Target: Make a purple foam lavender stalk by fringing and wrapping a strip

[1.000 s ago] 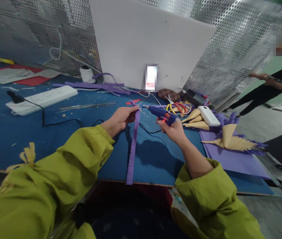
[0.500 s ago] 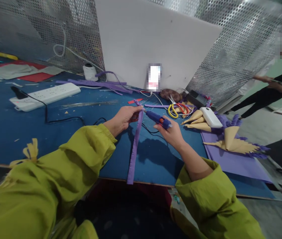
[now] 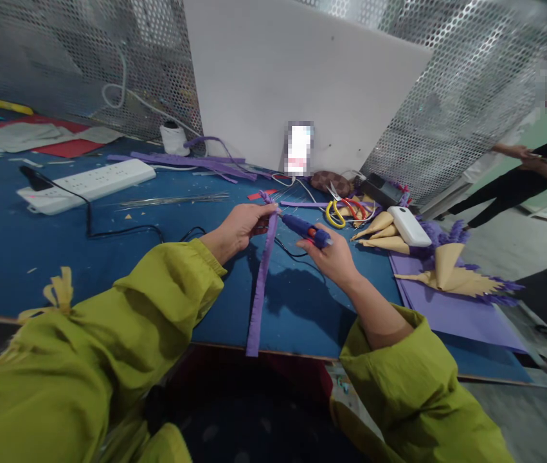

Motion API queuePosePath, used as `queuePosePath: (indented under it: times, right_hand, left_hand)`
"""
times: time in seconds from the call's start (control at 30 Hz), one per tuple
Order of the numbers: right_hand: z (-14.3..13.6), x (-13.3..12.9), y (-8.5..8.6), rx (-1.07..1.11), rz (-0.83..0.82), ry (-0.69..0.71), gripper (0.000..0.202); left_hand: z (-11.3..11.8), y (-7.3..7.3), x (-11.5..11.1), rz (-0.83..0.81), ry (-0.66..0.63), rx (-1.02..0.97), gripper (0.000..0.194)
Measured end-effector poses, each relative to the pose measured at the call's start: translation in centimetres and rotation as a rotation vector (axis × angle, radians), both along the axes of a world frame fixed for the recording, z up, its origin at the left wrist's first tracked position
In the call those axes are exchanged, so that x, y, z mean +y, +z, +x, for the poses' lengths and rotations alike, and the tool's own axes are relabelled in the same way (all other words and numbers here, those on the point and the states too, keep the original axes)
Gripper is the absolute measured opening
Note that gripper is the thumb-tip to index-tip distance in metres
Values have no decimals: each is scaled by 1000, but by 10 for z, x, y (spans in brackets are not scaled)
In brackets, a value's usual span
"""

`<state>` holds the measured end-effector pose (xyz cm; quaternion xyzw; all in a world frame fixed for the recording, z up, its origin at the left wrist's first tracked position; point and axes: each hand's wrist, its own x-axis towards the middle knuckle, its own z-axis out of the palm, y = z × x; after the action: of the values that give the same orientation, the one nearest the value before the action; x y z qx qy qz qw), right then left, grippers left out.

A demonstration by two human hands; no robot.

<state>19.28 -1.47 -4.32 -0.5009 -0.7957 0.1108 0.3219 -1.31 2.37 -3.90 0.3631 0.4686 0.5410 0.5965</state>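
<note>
My left hand [image 3: 243, 226] pinches the upper end of a purple paper strip [image 3: 260, 289], which hangs down toward the table's front edge. A small curled purple tuft [image 3: 267, 197] sticks up above those fingers. My right hand [image 3: 333, 256] is wrapped round a blue hot glue gun [image 3: 304, 229], its nozzle pointing left at the top of the strip. Whether the nozzle touches the paper I cannot tell. A black cord [image 3: 292, 253] runs behind the strip near the glue gun.
On the blue table [image 3: 157, 270] lie a white power strip [image 3: 90, 185], thin wires [image 3: 177, 200], yellow-and-red scissors [image 3: 335, 214] and tan paper cones [image 3: 384, 235]. Purple sheets [image 3: 461, 321] and a wrapped purple bouquet [image 3: 451, 280] lie right. A lit phone [image 3: 299, 149] leans on a white board. Another person stands far right.
Almost nothing differs. Both hands, the glue gun and the purple strip hold nearly the same places.
</note>
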Motion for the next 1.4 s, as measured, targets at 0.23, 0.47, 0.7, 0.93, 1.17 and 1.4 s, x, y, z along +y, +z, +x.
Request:
queuePosePath:
  times: [0.23, 0.47, 0.7, 0.93, 1.17, 1.4]
  right_hand:
    - [-2, -2, 2, -40, 20, -19, 38]
    - [-2, -5, 4, -76, 19, -27, 37]
    - [-2, -5, 4, -73, 29, -20, 38]
    - [-3, -7, 6, -90, 24, -17, 37]
    - [-4, -7, 5, -88, 47, -9, 35]
    - [-4, -7, 5, -98, 64, -9, 41]
  left_hand:
    - [0, 0, 1, -11, 7, -9, 24]
    - [-1, -1, 2, -10, 19, -20, 21]
    - [-1, 0, 1, 1, 15, -17, 23]
    - [-1, 0, 1, 5, 9, -11, 24]
    - [-1, -1, 2, 0, 20, -21, 23]
    - [-1, -1, 3, -3, 21, -23, 21]
